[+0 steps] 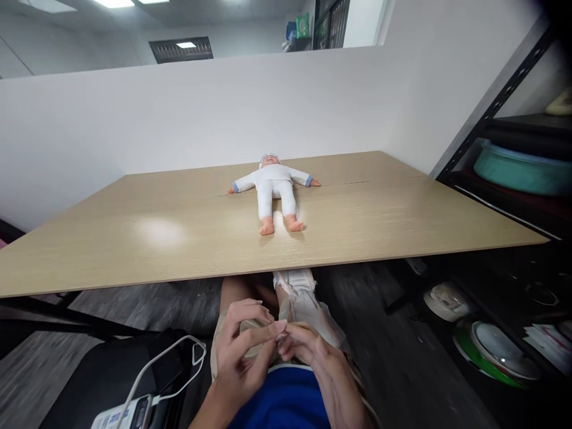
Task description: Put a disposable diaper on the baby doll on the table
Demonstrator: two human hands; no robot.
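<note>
A baby doll [274, 192] in a white suit lies on its back in the middle of a light wooden table [179, 238], arms spread, feet toward me. Below the table's front edge, over my lap, my left hand [243, 351] and my right hand [313, 357] meet. Both pinch a small white and beige piece of cloth [304, 304] that hangs over my knee. Fingertips of the two hands touch around the fabric. Neither hand is near the doll.
A white partition wall stands behind the table. A black metal shelf [504, 89] at the right holds a teal basin [521, 170] and, lower down, plates and bowls [496, 345]. At bottom left a white cable [170, 357] runs to a device on a dark chair.
</note>
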